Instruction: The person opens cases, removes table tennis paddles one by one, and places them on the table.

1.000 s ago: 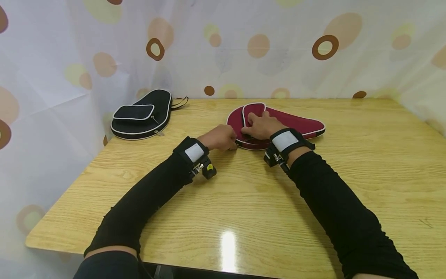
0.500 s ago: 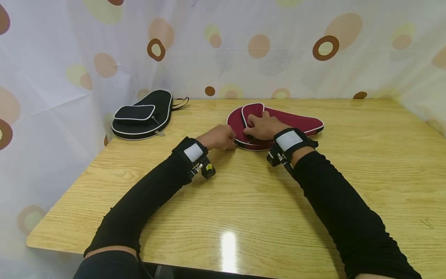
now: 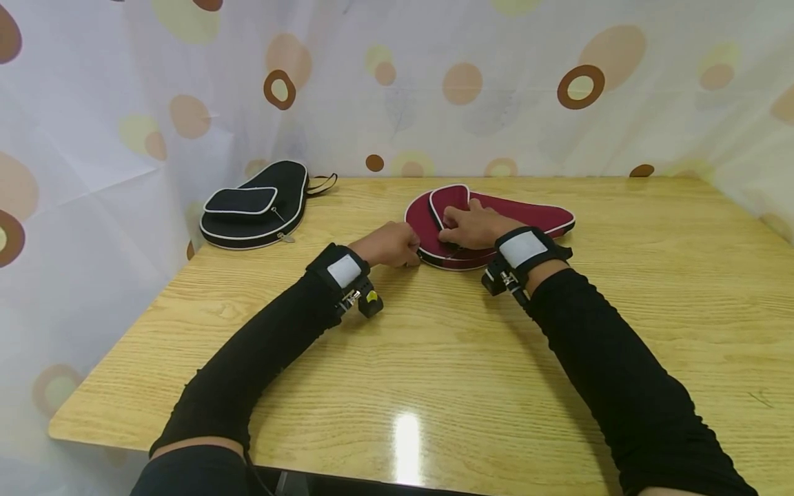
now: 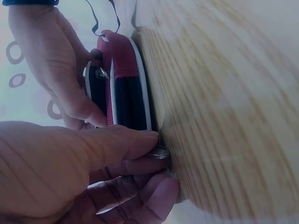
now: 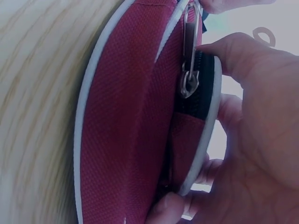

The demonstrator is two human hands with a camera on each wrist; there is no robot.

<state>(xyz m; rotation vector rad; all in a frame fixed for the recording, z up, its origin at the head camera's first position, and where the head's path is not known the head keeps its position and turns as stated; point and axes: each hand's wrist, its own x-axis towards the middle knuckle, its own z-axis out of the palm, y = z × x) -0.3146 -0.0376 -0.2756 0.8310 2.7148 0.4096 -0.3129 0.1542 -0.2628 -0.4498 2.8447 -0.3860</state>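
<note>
A red table tennis bat case (image 3: 527, 213) with white piping lies at the back of the table, its narrow end pointing right. At its left front edge my left hand (image 3: 389, 244) pinches a metal zipper pull (image 4: 160, 153) between thumb and finger. My right hand (image 3: 477, 227) grips the raised front pocket (image 5: 190, 135) of the case, fingers curled around the pocket's edge. The pocket's own zipper pull (image 5: 189, 51) hangs by the right thumb tip. Black zipper tape (image 4: 131, 100) shows along the side of the case.
A black bat case (image 3: 282, 189) with white piping, a front pocket and a wrist loop lies at the back left. Behind the wooden table (image 3: 335, 399) hangs a patterned curtain (image 3: 422, 41). Each wrist wears a strapped camera.
My right hand has shifted slightly right along the pocket, and the narrow end of the red case has edged a little left. My left hand stays at the zipper pull.
</note>
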